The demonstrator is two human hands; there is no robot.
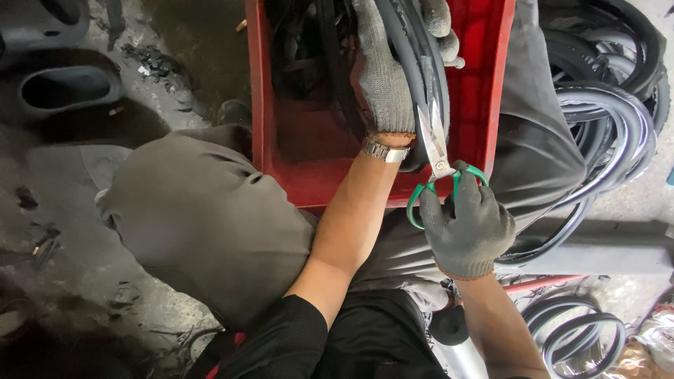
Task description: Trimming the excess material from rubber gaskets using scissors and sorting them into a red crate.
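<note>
My left hand (385,67), in a grey knit glove with a metal watch at the wrist, grips a bundle of black rubber strips (415,49) over a red plastic crate (484,84). My right hand (465,228), in a dark glove, holds green-handled scissors (435,151). The scissor blades point up and are set against the rubber strips just below my left hand. More black rubber pieces (309,49) lie inside the crate.
The crate rests between my knees in grey trousers (203,217). Coils of black rubber tubing (611,112) are piled at right, and more loops (576,330) lie at lower right. Dark moulded rubber parts (63,88) sit at upper left on a dirty concrete floor.
</note>
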